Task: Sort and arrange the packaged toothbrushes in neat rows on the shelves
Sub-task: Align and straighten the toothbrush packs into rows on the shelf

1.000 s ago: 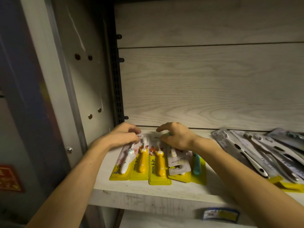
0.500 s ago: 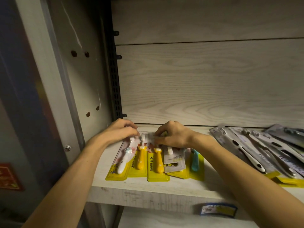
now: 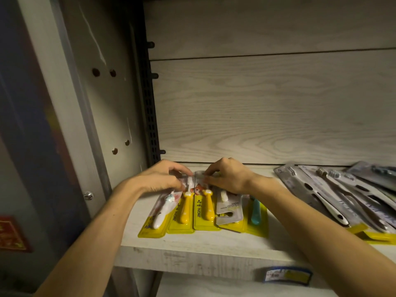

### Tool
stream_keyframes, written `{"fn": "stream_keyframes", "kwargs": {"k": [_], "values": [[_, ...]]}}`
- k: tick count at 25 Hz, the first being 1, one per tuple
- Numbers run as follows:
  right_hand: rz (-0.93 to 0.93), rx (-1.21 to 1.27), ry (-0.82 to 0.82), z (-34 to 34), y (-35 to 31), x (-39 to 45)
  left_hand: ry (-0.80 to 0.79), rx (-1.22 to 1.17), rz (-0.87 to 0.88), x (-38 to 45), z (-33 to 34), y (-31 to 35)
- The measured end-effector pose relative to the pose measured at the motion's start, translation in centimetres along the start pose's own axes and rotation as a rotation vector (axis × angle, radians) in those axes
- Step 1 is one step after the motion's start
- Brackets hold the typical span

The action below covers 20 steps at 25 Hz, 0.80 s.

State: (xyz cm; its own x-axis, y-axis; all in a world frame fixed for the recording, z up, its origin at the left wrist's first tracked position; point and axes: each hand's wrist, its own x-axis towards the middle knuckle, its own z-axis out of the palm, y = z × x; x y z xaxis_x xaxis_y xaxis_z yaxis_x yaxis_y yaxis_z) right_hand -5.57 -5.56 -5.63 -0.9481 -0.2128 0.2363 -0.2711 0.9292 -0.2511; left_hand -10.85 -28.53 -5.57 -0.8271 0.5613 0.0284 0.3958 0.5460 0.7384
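Price tag (image 3: pixel 287 275): on the shelf's front edge.
Shelf (image 3: pixel 203 243): yellow toothbrush packs (image 3: pixel 204 207) in a row at its left end.
Left hand (image 3: pixel 162 179): fingers pinch a pack's top.
Right hand (image 3: pixel 229 177): fingers pinch the neighbouring pack's top.
Grey packs (image 3: pixel 334 194): fanned, right.

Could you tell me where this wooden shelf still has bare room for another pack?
Bare board lies between the yellow-backed children's toothbrush packs and the grey adult toothbrush packs, though the right forearm crosses it. The front strip of the pale wooden shelf is also free. The left end is crowded, under both hands.
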Motion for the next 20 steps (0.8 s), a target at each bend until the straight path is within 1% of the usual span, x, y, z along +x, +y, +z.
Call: {"fn": "stream_keyframes", "kwargs": {"k": [4,8,10,11,12,14,15,16,17,19,20], "values": [[0.01,0.007,-0.013,-0.2,0.0,0.1,0.019,0.011,0.049,0.1,0.2,0.2],[0.041,0.024,-0.088,-0.7,-0.1,-0.1,0.041,-0.017,0.067,0.2,0.3,-0.1],[0.061,0.151,-0.142,-1.3,-0.5,-0.4,0.044,-0.032,0.055,0.3,0.4,-0.1],[0.064,0.207,-0.126,-1.9,-0.5,-0.4,0.048,-0.035,0.053,0.3,0.4,-0.1],[0.067,0.233,-0.072,-2.5,-0.4,-0.5,0.06,-0.034,0.053,0.4,0.4,0.0],[0.099,0.155,0.047,-3.8,0.5,-0.4,0.134,-0.038,0.059,0.5,0.3,0.0],[0.132,0.063,0.054,-4.1,1.2,-0.5,0.186,-0.044,0.057,0.6,0.3,-0.1],[0.179,-0.032,0.016,-4.1,1.6,-0.6,0.221,-0.047,0.049,0.6,0.2,-0.1],[0.232,-0.095,-0.048,-3.9,2.0,-0.8,0.222,-0.044,0.035,0.6,0.0,0.0],[0.292,-0.107,-0.148,-3.2,2.4,-0.8,0.134,-0.027,-0.01,0.4,-0.3,0.1],[0.29,-0.094,-0.161,-3.0,2.4,-0.8,0.075,-0.018,-0.039,0.3,-0.4,0.2]]}}
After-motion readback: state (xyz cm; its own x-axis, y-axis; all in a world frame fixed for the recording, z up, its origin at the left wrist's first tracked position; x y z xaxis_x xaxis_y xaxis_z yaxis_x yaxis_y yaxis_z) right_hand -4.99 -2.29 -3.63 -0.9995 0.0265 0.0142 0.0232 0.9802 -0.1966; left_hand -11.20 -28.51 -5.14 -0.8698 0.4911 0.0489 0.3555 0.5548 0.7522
